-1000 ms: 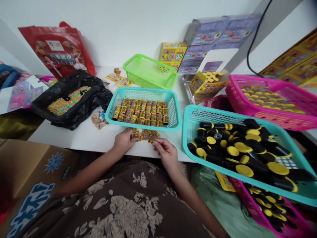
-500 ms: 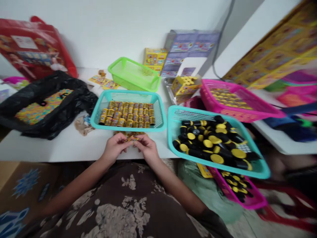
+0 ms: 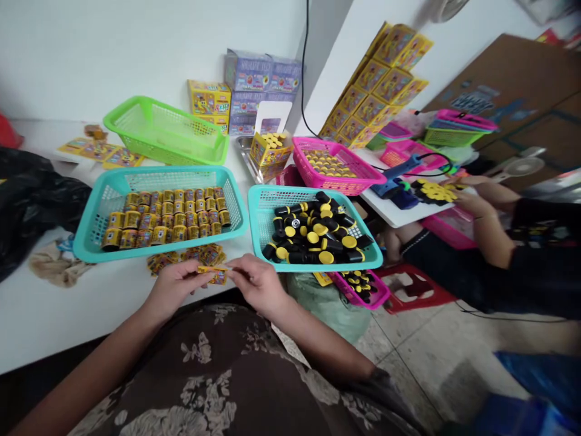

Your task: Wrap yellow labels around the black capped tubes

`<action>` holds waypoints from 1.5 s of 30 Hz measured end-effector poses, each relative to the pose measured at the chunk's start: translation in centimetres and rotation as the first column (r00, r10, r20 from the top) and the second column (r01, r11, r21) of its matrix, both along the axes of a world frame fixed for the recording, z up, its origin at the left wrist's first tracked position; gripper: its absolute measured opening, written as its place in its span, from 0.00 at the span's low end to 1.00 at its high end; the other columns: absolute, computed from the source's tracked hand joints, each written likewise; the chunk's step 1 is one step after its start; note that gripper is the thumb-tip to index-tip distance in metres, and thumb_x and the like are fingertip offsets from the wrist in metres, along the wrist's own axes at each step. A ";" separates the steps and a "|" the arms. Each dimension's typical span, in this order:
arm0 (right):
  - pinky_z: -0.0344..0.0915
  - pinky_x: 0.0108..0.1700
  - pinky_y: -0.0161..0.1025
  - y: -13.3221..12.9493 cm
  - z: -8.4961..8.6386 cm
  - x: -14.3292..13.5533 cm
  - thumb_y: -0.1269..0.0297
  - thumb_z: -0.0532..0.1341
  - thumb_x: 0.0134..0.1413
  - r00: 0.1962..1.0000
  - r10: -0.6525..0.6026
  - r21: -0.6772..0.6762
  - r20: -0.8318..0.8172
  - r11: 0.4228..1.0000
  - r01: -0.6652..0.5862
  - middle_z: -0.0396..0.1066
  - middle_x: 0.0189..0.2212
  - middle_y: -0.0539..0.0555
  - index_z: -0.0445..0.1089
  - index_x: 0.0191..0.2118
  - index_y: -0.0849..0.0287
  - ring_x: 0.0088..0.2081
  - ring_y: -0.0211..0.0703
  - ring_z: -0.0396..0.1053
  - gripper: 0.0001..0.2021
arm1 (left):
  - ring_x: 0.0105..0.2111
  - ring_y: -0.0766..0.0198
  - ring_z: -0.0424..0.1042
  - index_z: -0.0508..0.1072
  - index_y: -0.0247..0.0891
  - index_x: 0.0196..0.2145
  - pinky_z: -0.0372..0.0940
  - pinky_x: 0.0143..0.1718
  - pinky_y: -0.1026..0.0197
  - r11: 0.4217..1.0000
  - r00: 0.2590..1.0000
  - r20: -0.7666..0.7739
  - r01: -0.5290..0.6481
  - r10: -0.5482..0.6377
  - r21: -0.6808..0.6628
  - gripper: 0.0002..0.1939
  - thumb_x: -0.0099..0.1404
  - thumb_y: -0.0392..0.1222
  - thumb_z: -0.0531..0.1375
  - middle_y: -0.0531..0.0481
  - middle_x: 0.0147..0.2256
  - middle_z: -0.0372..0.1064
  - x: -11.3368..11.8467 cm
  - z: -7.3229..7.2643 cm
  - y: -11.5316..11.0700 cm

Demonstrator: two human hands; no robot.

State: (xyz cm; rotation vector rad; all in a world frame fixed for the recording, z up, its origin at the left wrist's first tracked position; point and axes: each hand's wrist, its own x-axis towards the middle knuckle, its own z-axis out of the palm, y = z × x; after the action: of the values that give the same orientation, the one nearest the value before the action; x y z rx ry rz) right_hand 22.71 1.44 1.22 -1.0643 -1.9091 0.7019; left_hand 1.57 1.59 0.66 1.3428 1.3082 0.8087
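Note:
Between my two hands is a small yellow printed label [image 3: 216, 276], above the table's front edge. My left hand [image 3: 175, 286] pinches its left end with thumb and fingers. At the label's right end, my right hand [image 3: 259, 284] is closed in a pinch. Loose piles of similar labels [image 3: 206, 253] lie just behind my hands. Beyond them stands a turquoise basket [image 3: 91, 242] with rows of small label-wrapped cylinders [image 3: 179, 215]. Right of it, a second turquoise basket [image 3: 258, 230] is heaped with black containers with yellow caps [image 3: 320, 230].
Behind are a green basket [image 3: 167, 130], yellow boxes [image 3: 209, 100], and a metal tray [image 3: 247, 151] under an open box [image 3: 271, 157]. A pink basket [image 3: 363, 169] stands right. A co-worker's hand [image 3: 472, 203] is at yellow-topped pieces. A black bag [image 3: 40, 200] and cloth [image 3: 59, 263] lie left.
The view has swung right, bringing the co-worker and the tall stack of yellow boxes into sight. My hands still hold the label, which now shows more of its printed face.

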 end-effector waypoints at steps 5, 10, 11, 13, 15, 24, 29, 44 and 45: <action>0.65 0.36 0.38 3.0 3.6 5.3 0.72 0.61 0.56 0.880 -0.195 0.169 0.434 0.977 0.133 0.72 0.31 0.55 0.74 0.35 0.59 0.34 0.43 0.70 0.04 | 0.19 0.69 0.57 0.74 0.35 0.23 0.51 0.20 0.65 0.999 0.999 0.014 -0.040 0.040 -0.024 0.19 0.51 0.56 0.68 0.52 0.20 0.67 1.1 -0.8 0.5; 0.64 0.33 0.40 7.0 4.5 7.0 0.78 0.67 0.39 0.571 -0.010 -0.007 0.821 1.000 0.026 0.75 0.27 0.59 0.75 0.26 0.60 0.33 0.51 0.72 0.06 | 0.18 0.68 0.57 0.71 0.37 0.22 0.50 0.20 0.64 0.998 0.998 -0.001 -0.060 0.060 0.034 0.19 0.53 0.57 0.66 0.54 0.18 0.65 1.7 -1.6 1.1; 0.63 0.32 0.40 7.5 4.4 7.0 0.78 0.67 0.37 0.533 0.047 -0.062 0.844 0.998 0.009 0.75 0.26 0.59 0.75 0.26 0.60 0.31 0.51 0.72 0.07 | 0.18 0.68 0.56 0.69 0.38 0.21 0.49 0.20 0.64 0.994 0.995 -0.057 -0.083 0.087 0.072 0.20 0.53 0.57 0.66 0.54 0.17 0.64 1.5 -1.6 1.2; 0.61 0.29 0.40 8.4 4.2 6.7 0.78 0.67 0.35 0.495 0.113 -0.134 0.862 0.991 0.006 0.76 0.25 0.59 0.76 0.25 0.59 0.29 0.51 0.72 0.08 | 0.18 0.67 0.56 0.66 0.39 0.19 0.49 0.22 0.64 0.973 0.961 -0.208 -0.148 0.184 0.178 0.21 0.54 0.57 0.65 0.55 0.16 0.62 0.8 -1.5 1.3; 0.61 0.29 0.40 8.8 3.8 6.4 0.80 0.66 0.33 0.483 0.123 -0.148 0.867 0.989 0.013 0.76 0.25 0.60 0.76 0.25 0.59 0.29 0.52 0.73 0.10 | 0.20 0.65 0.57 0.63 0.39 0.17 0.50 0.23 0.63 0.935 0.885 -0.353 -0.205 0.303 0.290 0.21 0.54 0.56 0.65 0.55 0.15 0.60 -0.2 -1.4 1.4; 0.61 0.31 0.39 10.1 2.9 7.7 0.68 0.65 0.42 0.469 0.075 -0.112 0.880 0.992 0.052 0.74 0.29 0.58 0.71 0.33 0.60 0.31 0.49 0.71 0.08 | 0.28 0.61 0.67 0.70 0.38 0.23 0.56 0.30 0.62 0.941 0.618 -0.711 -0.181 0.335 0.286 0.14 0.56 0.50 0.66 0.49 0.25 0.70 -3.5 -2.5 1.9; 0.61 0.29 0.38 7.7 5.6 7.2 0.62 0.67 0.44 0.833 -0.142 -0.013 0.534 0.984 0.176 0.70 0.26 0.51 0.70 0.35 0.56 0.25 0.42 0.66 0.10 | 0.32 0.59 0.71 0.76 0.38 0.31 0.59 0.33 0.61 0.937 0.657 -0.669 -0.208 0.347 0.282 0.13 0.56 0.51 0.66 0.47 0.30 0.74 -4.2 -3.0 1.9; 0.64 0.43 0.42 5.1 -1.7 -8.5 0.63 0.60 0.51 0.931 0.281 -0.455 0.233 0.878 -0.151 0.77 0.39 0.55 0.77 0.38 0.57 0.40 0.49 0.72 0.11 | 0.16 0.70 0.58 0.69 0.36 0.25 0.52 0.17 0.66 0.931 0.930 -0.050 -0.366 0.365 -0.002 0.16 0.54 0.53 0.63 0.56 0.18 0.63 -5.9 -1.4 -0.3; 0.64 0.41 0.41 4.9 -1.5 -8.3 0.62 0.60 0.51 0.948 0.273 -0.468 0.163 0.867 -0.169 0.77 0.36 0.54 0.76 0.38 0.57 0.37 0.47 0.71 0.11 | 0.16 0.71 0.58 0.70 0.36 0.27 0.50 0.17 0.66 0.931 0.931 0.014 -0.364 0.365 -0.040 0.17 0.54 0.55 0.63 0.55 0.19 0.63 -5.7 -1.3 -0.6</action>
State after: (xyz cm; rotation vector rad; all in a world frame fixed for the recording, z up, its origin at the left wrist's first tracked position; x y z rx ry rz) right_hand 14.42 6.35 -0.32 -1.2562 -2.1435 1.2500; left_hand -4.18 0.94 -0.61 1.0709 1.5737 1.0420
